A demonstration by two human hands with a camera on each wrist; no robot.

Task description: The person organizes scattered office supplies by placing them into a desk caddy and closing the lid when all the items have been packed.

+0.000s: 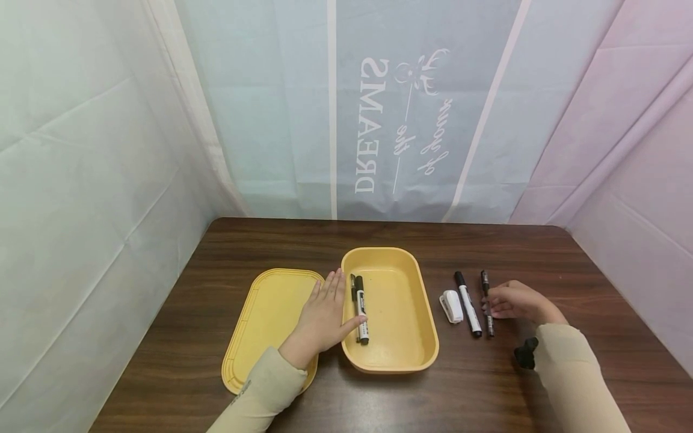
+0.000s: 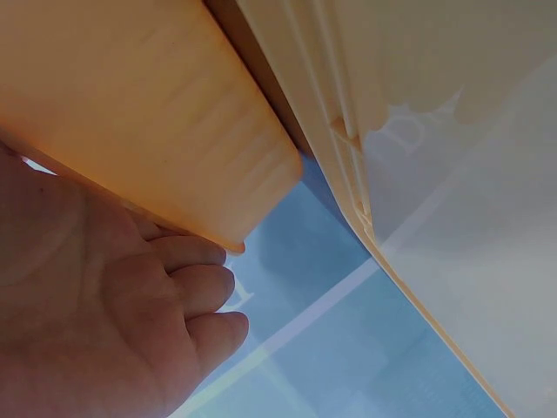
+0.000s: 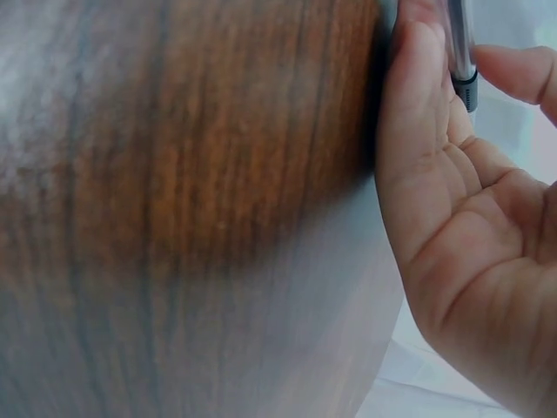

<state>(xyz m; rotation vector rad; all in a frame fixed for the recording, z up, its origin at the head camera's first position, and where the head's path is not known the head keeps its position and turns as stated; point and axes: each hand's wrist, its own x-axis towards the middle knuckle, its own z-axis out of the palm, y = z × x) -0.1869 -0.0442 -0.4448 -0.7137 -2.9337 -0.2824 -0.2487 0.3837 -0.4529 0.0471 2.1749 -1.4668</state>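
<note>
My left hand [image 1: 320, 316] rests at the left rim of a yellow plastic box [image 1: 428, 313], fingers straight and thumb reaching over the rim. Inside the box, along its left wall, lie a white marker with black ends [image 1: 362, 310] and a slim dark pen [image 1: 354, 288]. On the right, my right hand [image 1: 517, 300] pinches a dark pen [image 1: 484, 279] between thumb and fingers, low over the table. The right wrist view shows this pen's clear barrel and black tip [image 3: 466, 87]. Just left of it lie another white marker [image 1: 468, 304] and a small white stapler [image 1: 452, 307].
A yellow lid [image 1: 271, 319] lies flat left of the box, partly under my left forearm. The dark wood table [image 1: 281, 231] ends at a printed curtain [image 1: 271, 120] behind. A black object [image 1: 525, 353] sits by my right cuff.
</note>
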